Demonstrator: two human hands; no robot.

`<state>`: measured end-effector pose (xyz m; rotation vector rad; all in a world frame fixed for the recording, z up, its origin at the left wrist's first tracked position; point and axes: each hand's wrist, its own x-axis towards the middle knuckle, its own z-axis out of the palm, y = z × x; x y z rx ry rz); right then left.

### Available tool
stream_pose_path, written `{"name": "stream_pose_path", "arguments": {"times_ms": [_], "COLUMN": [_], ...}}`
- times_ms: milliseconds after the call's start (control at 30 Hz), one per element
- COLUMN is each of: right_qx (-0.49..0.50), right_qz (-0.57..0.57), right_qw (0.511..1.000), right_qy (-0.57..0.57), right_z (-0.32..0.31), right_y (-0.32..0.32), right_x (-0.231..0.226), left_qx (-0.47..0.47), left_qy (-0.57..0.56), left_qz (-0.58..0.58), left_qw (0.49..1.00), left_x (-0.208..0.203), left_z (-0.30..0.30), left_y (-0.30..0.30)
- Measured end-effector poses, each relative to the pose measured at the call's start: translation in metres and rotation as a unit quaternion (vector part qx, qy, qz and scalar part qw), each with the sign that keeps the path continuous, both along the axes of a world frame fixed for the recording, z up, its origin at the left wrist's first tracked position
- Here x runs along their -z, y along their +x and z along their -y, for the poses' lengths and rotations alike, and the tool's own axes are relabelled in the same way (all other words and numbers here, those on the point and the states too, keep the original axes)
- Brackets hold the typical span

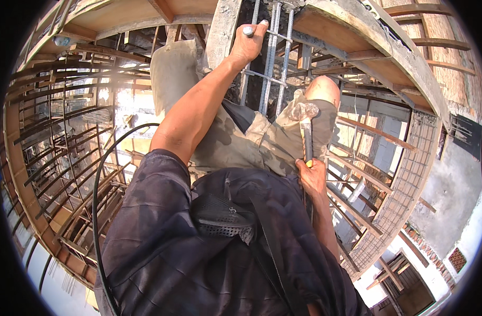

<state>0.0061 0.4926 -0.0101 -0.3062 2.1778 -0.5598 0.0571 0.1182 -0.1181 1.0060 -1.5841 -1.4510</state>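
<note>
My left hand reaches forward and is closed around a short metal rod. Only the rod's round, bright end shows above my fist; its lower part is hidden. Right beside that fist, several upright steel reinforcing bars with cross ties run down a dark gap between my legs. At my right thigh, my right hand grips the lower end of a hammer with a black and yellow handle. The worn, dusty hammer head points away from me and lies over my trousers near the right knee.
A concrete edge borders the bars. Timber formwork curves around on both sides. Below left are many wooden props and beams; below right lies a rebar cage. A black cable loops past my left side.
</note>
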Motion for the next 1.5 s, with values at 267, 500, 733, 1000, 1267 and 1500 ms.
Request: {"name": "stream_pose_path", "arguments": {"times_ms": [267,500,733,1000,1267,1500], "right_qx": [0.003,-0.029,-0.013,-0.051,0.019,-0.011], "right_qz": [-0.007,-0.012,0.026,-0.034,0.019,0.000], "right_qw": [1.000,1.000,1.000,0.998,0.999,1.000], "right_qy": [-0.025,-0.002,0.004,-0.006,-0.026,-0.006], "right_z": [0.003,0.001,0.005,-0.002,0.000,0.002], "right_y": [0.001,-0.004,-0.003,-0.004,0.000,-0.001], "right_x": [0.003,0.005,0.002,0.010,0.009,0.009], "left_qx": [0.025,-0.237,0.005,0.038,-0.145,-0.128], "left_qy": [0.040,-0.030,-0.040,0.022,0.076,0.039], "left_qz": [0.101,-0.192,0.037,0.101,-0.049,-0.052], "left_qw": [0.994,0.952,0.999,0.994,0.985,0.990], "left_x": [-0.053,-0.051,-0.023,-0.023,-0.044,-0.004], "left_z": [-0.016,0.014,-0.019,-0.006,0.006,0.013], "left_y": [-0.007,-0.011,0.004,-0.002,0.004,0.000]}}
